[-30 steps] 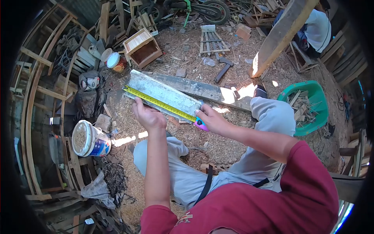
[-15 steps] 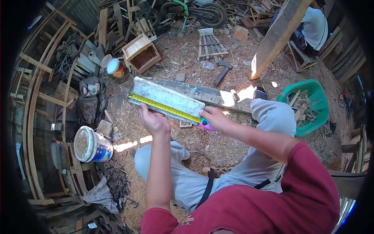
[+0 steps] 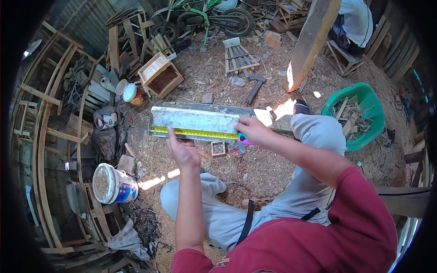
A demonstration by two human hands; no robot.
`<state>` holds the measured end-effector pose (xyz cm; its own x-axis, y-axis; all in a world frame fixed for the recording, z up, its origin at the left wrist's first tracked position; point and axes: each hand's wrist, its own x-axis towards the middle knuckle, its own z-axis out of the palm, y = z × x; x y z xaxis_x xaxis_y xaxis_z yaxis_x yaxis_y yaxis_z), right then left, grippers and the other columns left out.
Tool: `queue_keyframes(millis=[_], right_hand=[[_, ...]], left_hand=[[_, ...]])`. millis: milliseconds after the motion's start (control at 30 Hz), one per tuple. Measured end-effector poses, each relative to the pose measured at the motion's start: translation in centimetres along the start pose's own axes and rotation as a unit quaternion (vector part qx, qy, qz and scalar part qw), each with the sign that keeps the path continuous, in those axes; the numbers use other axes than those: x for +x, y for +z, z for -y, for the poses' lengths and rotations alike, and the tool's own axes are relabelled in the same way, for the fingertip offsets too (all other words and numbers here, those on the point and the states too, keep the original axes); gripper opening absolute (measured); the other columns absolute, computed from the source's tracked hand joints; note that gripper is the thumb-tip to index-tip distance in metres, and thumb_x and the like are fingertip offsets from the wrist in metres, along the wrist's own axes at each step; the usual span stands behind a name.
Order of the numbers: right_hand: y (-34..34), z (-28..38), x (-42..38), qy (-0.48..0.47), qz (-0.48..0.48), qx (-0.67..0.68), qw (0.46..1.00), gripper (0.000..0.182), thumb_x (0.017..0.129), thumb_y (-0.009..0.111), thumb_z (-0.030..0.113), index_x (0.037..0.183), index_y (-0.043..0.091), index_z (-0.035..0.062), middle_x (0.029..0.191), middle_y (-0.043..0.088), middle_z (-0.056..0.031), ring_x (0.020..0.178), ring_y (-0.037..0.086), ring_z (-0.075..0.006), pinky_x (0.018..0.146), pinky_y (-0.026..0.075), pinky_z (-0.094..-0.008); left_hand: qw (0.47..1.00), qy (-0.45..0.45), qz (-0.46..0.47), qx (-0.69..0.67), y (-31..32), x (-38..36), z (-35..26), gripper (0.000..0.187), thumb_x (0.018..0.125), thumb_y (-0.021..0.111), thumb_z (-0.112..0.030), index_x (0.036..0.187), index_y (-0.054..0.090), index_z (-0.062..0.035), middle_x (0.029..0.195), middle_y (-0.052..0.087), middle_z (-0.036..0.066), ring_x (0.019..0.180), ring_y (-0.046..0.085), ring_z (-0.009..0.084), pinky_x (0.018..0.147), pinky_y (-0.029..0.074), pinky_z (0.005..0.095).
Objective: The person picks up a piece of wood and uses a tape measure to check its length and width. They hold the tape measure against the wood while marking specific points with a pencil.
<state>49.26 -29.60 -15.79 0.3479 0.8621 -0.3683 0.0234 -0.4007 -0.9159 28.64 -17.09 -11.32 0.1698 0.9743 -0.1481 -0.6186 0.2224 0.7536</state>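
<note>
A whitish board lies level across the middle, above a long dark plank. Along its near edge runs a yellow tape measure, pulled out to the board's left end. My left hand is under the near edge with a finger up against the tape, gripping board and tape. At the right end, my right hand is closed round the tape's blue and pink case and the board's corner.
A dark hammer-like tool and slatted wooden frame lie beyond. Left are a wooden box and white bucket. Right are a green tub and leaning post. Another person sits at the back right.
The board and tape have turned from a slant down to the right to nearly level. My left hand has shifted slightly down and right with them. The whole view has shifted a little.
</note>
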Motion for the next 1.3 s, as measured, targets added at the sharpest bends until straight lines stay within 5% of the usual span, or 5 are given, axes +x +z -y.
queue_keyframes(millis=[167,533,1300], right_hand=[[-2.2,1.8,0.1,-0.029,0.003,-0.023,0.999,0.037,0.104,0.062,0.035,0.110,0.071,-0.0001,0.083,0.068,-0.0054,0.073,0.067,-0.0129,0.064,0.055,-0.0327],[-6.6,6.0,-3.0,-0.092,-0.060,-0.117,0.987,0.036,0.102,0.064,0.031,0.103,0.070,-0.0047,0.081,0.069,-0.0099,0.076,0.066,-0.0157,0.072,0.051,-0.0350],[-7.7,6.7,-4.1,-0.121,-0.072,-0.122,0.983,0.035,0.102,0.063,0.031,0.101,0.072,-0.0029,0.075,0.066,-0.0073,0.068,0.060,-0.0139,0.064,0.048,-0.0346]], left_hand=[[0.997,-0.006,-0.002,0.078,0.0,-0.6,0.1,0.023,0.103,0.066,-0.022,0.120,0.052,-0.0148,0.116,0.067,0.005,0.104,0.068,0.0190,0.080,0.061,0.0403],[0.987,-0.001,0.146,0.070,1.2,-2.9,0.1,0.044,0.098,0.057,-0.008,0.139,0.041,-0.0121,0.128,0.064,0.010,0.112,0.069,0.0242,0.091,0.062,0.0445],[0.982,0.029,0.164,0.089,1.8,-3.4,0.5,0.050,0.100,0.056,0.002,0.144,0.036,-0.0077,0.138,0.058,0.015,0.118,0.068,0.0270,0.096,0.064,0.0441]])
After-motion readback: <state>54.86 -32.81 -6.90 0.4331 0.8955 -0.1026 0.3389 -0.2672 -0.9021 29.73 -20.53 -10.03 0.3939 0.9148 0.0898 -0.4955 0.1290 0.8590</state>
